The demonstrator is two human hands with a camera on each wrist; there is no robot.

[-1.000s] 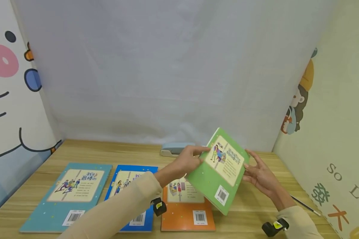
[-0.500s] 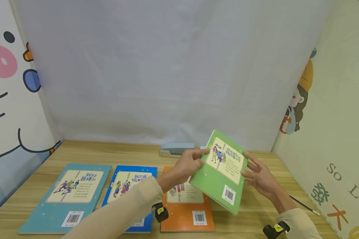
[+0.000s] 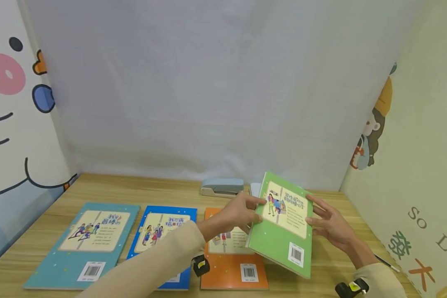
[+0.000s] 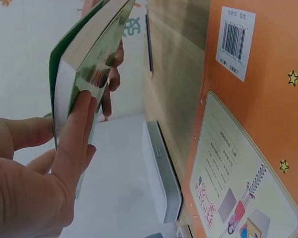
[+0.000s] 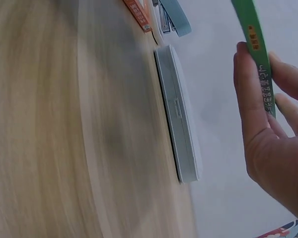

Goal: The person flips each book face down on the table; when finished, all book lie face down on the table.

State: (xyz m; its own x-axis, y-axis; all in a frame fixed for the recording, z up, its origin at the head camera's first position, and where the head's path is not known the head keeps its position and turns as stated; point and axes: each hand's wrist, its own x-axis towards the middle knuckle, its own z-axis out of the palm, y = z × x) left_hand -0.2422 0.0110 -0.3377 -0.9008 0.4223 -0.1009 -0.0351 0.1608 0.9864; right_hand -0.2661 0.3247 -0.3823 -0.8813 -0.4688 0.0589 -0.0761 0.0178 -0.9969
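A green book (image 3: pixel 273 244), its back cover with a barcode facing me, is held tilted up above the table at the right. My left hand (image 3: pixel 240 213) pinches its left side; in the left wrist view, the fingers (image 4: pixel 77 124) lie on one cover and the thumb is on the other side, at the page edges. With my right hand (image 3: pixel 333 227) I hold the opposite side, where the right wrist view has thumb and fingers on either side of the green spine (image 5: pixel 256 49). An orange book (image 3: pixel 227 271) lies flat beside and partly under my left forearm.
A blue book (image 3: pixel 180 277) and a teal book (image 3: pixel 56 265) lie flat to the left, the blue one partly covered by my sleeve. Behind stand a stapler (image 3: pixel 222 188) and a pale flat case (image 5: pixel 176 114). A thin dark stick (image 3: pixel 387 263) lies at the right edge.
Both hands have brought the green book slightly right and down towards me, and it has turned a little straighter. The other books have stayed put.
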